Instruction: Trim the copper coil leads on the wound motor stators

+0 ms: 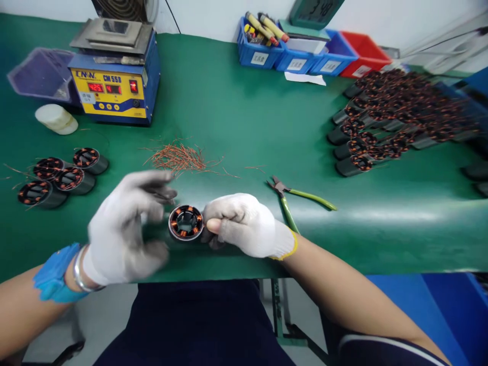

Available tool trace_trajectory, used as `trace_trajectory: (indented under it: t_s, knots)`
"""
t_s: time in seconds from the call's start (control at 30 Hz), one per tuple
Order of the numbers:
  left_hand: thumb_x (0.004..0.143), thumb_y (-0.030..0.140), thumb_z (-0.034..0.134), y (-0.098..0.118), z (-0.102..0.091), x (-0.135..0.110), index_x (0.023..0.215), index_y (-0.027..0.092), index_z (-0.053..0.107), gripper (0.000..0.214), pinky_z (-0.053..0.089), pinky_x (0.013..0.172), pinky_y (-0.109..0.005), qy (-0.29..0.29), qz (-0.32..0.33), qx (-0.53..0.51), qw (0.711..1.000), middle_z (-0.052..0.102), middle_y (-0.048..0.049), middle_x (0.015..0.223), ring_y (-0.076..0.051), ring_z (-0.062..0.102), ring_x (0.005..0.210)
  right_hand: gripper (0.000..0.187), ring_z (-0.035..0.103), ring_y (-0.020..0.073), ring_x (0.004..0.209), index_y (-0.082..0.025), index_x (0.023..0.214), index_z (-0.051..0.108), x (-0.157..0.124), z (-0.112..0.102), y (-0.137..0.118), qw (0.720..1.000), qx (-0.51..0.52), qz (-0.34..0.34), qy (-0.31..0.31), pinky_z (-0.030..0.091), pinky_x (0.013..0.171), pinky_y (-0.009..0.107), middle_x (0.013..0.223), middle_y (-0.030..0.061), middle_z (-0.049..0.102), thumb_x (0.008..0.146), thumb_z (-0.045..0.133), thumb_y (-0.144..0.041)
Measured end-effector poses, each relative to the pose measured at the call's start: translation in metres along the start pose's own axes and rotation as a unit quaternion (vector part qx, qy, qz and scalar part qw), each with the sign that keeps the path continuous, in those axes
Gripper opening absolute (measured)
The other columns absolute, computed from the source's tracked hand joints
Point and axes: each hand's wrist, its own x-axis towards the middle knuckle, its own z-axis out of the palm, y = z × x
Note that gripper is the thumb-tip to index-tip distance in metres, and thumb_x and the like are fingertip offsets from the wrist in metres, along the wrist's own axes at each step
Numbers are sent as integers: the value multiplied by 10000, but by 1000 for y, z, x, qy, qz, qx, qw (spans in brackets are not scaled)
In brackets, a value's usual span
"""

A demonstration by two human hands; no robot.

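Right hand (242, 226) pinches the ring (185, 236) by its edge between fingers, left hand (120, 229) beside it, fingers spread; steady hold clear of copper coils (199, 218) seems best.

Open passage: flat green counter (229, 107), between the blue-and-yellow metal control box (114, 91) and the dense block of black copper-wound cylinders (398, 109). Obstructions: heap of thin copper wire clippings (178, 157), midway; splayed green-handled metal cutters (281, 188), nearer; right white-gloved hand (242, 223) with dark copper-wound ring (184, 234), near edge; blue and red plastic bins (296, 64), far edge.
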Motion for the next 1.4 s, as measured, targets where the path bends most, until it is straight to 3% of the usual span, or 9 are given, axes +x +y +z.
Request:
trace_trajectory:
  t_s: [0.2, 0.43, 0.6, 0.7, 0.83, 0.93, 1.07, 1.27, 1.4]
  knots:
    - [876, 418, 541, -3, 2, 11, 1129, 201, 574, 335, 514, 462, -273, -165, -193, -211, 944, 684, -33, 773, -160, 623, 529, 221, 560, 107, 569, -153, 712, 611, -2, 0, 0, 992, -104, -55, 39, 422, 536, 220, 629, 19, 620, 877, 516, -265]
    - [674, 140, 701, 6, 2, -5, 749, 224, 599, 151, 516, 927, -380, 41, 224, -32, 973, 636, -73, 1183, -243, 619, 1082, 329, 553, 98, 470, -148, 720, 597, -1, 5, 7, 991, 128, 39, 6, 426, 441, 209, 653, 31, 635, 862, 565, -443]
    - [916, 495, 405, 1, 6, 7, 867, 173, 589, 374, 555, 547, -324, -69, -139, -218, 964, 690, -92, 794, -184, 654, 598, 328, 484, 91, 529, -169, 629, 562, -5, 2, -4, 982, -147, -113, 38, 367, 511, 220, 575, 10, 558, 913, 485, -314]
    - [875, 504, 505, 0, 5, 11, 960, 148, 597, 378, 536, 500, -283, -180, -181, -290, 922, 665, -66, 743, -185, 658, 596, 322, 485, 95, 521, -168, 663, 566, -6, 2, 1, 990, -128, -60, 28, 359, 492, 220, 595, 12, 554, 913, 480, -352]
    - [761, 278, 687, 7, 1, 3, 832, 179, 617, 140, 535, 867, -347, -14, -23, -286, 958, 665, -105, 1085, -231, 644, 1023, 363, 489, 100, 460, -175, 728, 534, -5, 4, 8, 997, 39, 66, -2, 366, 437, 220, 599, 0, 545, 899, 470, -489]
    - [727, 254, 678, 14, 3, 1, 832, 187, 601, 147, 533, 861, -351, 29, 21, -224, 974, 667, -104, 1083, -236, 637, 1026, 343, 457, 94, 498, -184, 654, 495, -3, 6, 3, 996, -84, -23, -5, 340, 480, 225, 589, -6, 519, 912, 457, -405]
    - [708, 260, 636, 11, 14, 12, 964, 185, 623, 267, 531, 707, -349, -131, -22, 12, 991, 688, -60, 903, -212, 650, 779, 309, 464, 97, 552, -176, 654, 543, 2, 7, 0, 961, -272, -52, 11, 329, 529, 234, 614, -1, 550, 915, 443, -308]
    - [685, 364, 662, -9, 24, 20, 953, 181, 665, 325, 475, 877, -457, -56, -27, 191, 980, 671, -84, 971, -292, 614, 952, 259, 622, 165, 766, -178, 929, 645, 3, -9, 6, 916, -396, -20, 57, 477, 653, 289, 866, 45, 684, 904, 499, -391]
    - [590, 396, 739, -12, 23, 19, 1091, 163, 604, 569, 494, 846, -400, -28, -58, 149, 987, 630, -88, 1059, -266, 606, 955, 450, 515, 311, 1185, -152, 1183, 584, 1, -5, 2, 766, -577, -239, 148, 324, 1064, 590, 1207, 135, 632, 841, 598, -445]
